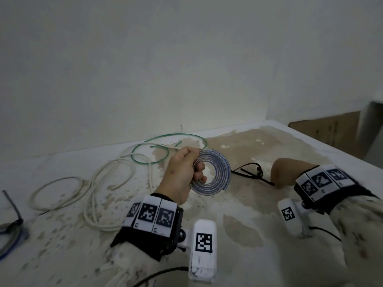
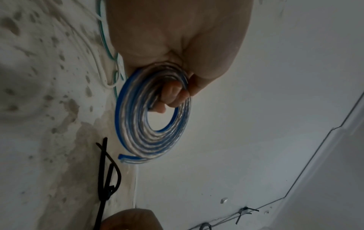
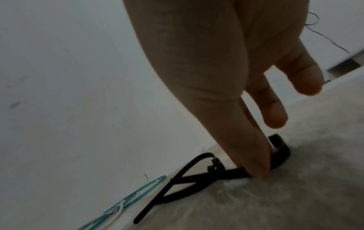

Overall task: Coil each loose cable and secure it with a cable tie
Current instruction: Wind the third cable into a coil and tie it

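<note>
- The left hand (image 1: 182, 172) has its grip closed round one side of a coiled blue-and-clear cable (image 1: 213, 172), fingers (image 2: 173, 96) curled through the middle hole and thumb on the outer turns; the coil is held up off the surface (image 1: 259, 214), its cut end (image 2: 122, 157) sticking out free at the outermost turn.
- The right hand (image 1: 290, 172) reaches down to the surface, thumb and forefinger tips (image 3: 256, 165) pinching a black cable tie (image 3: 197, 175) that lies there among a small tangle of black ties; the other two visible fingers (image 3: 275, 112) hang loosely above.
- The black ties lie between the two hands, just right of the held coil.
- Behind the left hand, a green cable (image 1: 165, 146) and a white cable (image 1: 99, 183) sprawl in loose loops on the stained surface, near the wall (image 1: 186, 59).
- At the far left edge sits another coil of blue cable (image 1: 10, 237) with a black tie on it.
- A cardboard box (image 1: 327, 129) stands beyond the surface's right edge.
</note>
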